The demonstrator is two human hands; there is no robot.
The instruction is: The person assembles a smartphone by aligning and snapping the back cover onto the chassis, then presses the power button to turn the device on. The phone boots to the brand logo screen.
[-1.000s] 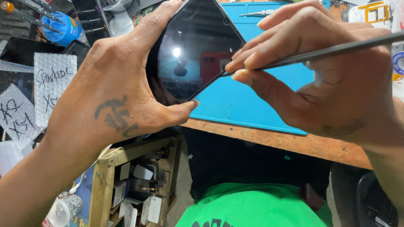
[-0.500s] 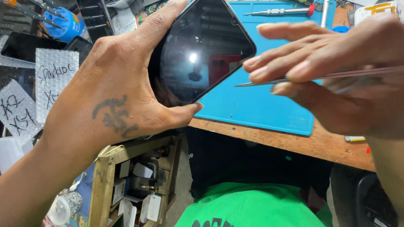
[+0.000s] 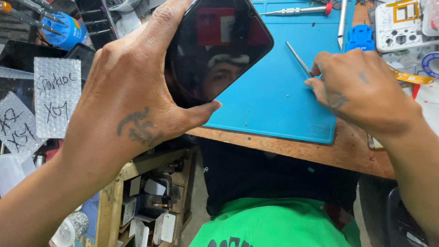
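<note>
My left hand (image 3: 132, 96) grips a black smartphone (image 3: 215, 45) by its edges, with the dark glass screen facing me and held above the left part of the blue work mat (image 3: 274, 100). My right hand (image 3: 356, 91) is lowered onto the mat to the right of the phone. Its fingertips pinch a thin metal tool (image 3: 297, 58) that lies slanted on the mat. The rest of the tool's handle end is hidden under my fingers.
A screwdriver (image 3: 297, 10) and tweezers (image 3: 342, 23) lie at the mat's far edge. A blue holder (image 3: 360, 37) and a white parts tray (image 3: 402, 23) stand at the right. Bubble-wrapped labelled packets (image 3: 56, 103) and a blue screwdriver stand (image 3: 64, 27) crowd the left. The wooden bench edge (image 3: 292, 148) runs below the mat.
My right hand has moved away from the phone's edge, down and right onto the mat with the thin tool. The phone has tilted slightly in my left hand.
</note>
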